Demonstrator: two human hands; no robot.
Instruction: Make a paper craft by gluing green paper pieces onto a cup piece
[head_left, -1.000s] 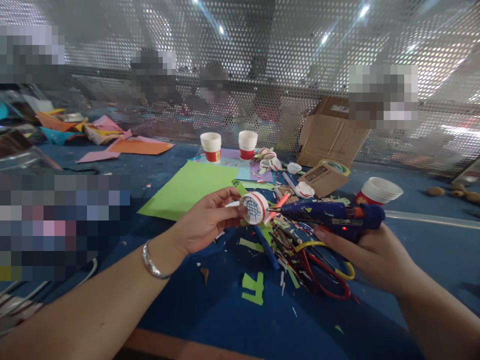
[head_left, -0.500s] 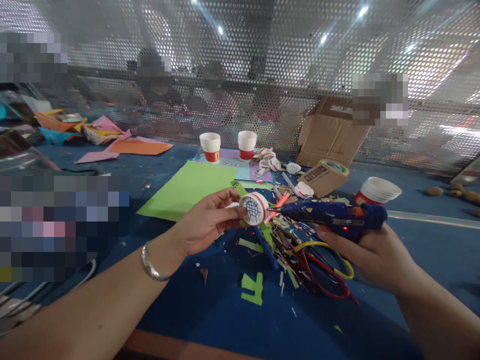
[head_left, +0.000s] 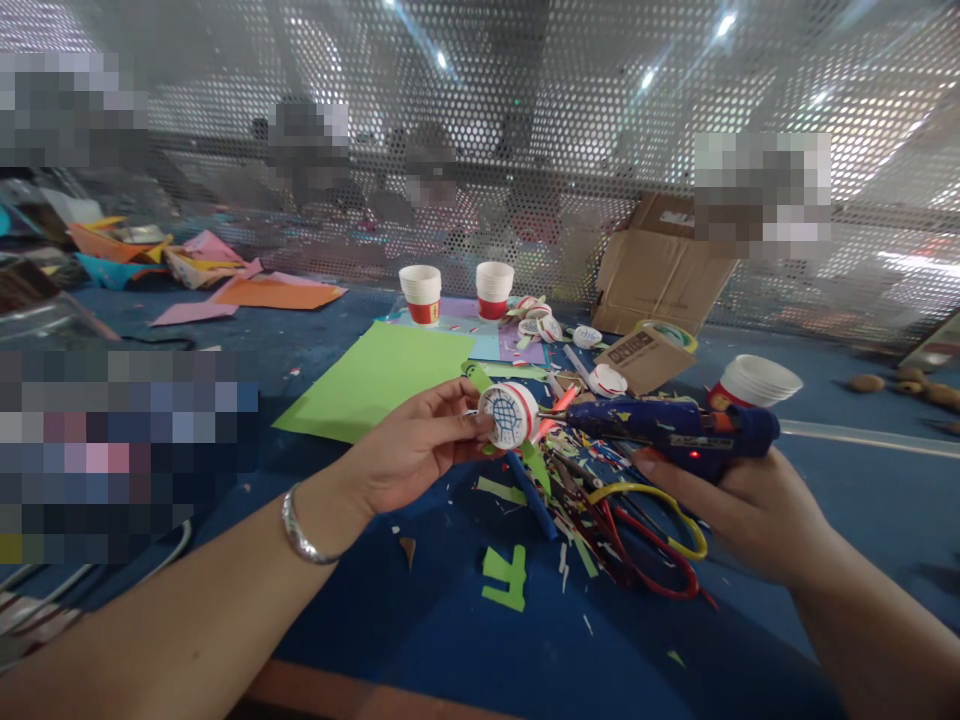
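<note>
Left hand (head_left: 416,440): fingers (head_left: 461,430) closed in a pinch on the white paper-cup base (head_left: 508,415), thumb on its face. Base is held above the tabletop (head_left: 390,630), between the two hands, blue grid drawn on the face, red band round the side. Green paper strip with a drawn face (head_left: 474,374) sticks out at its upper edge, just above the left fingertips.

Right hand (head_left: 757,515): fingers wrapped round the grip of the blue hot glue gun (head_left: 645,424), partly hidden by it. Red indicator (head_left: 695,454) lit. Nozzle (head_left: 553,416) points at the left fingers and sits at the base's banded side; can't tell contact from a tiny gap.

Around the fingers: light green sheet (head_left: 375,375) flat beyond the left ones. Blue stick (head_left: 534,500) just below the base. Yellow-handled scissors (head_left: 697,540) and red-handled scissors (head_left: 679,592) below the right fingers, amid paper scraps. Green cutout (head_left: 514,580) on the wearer's side of both hands. Two paper-cup stacks (head_left: 421,295) (head_left: 495,291) upright, well beyond the left fingers; third stack (head_left: 765,375) beyond the right hand.
</note>
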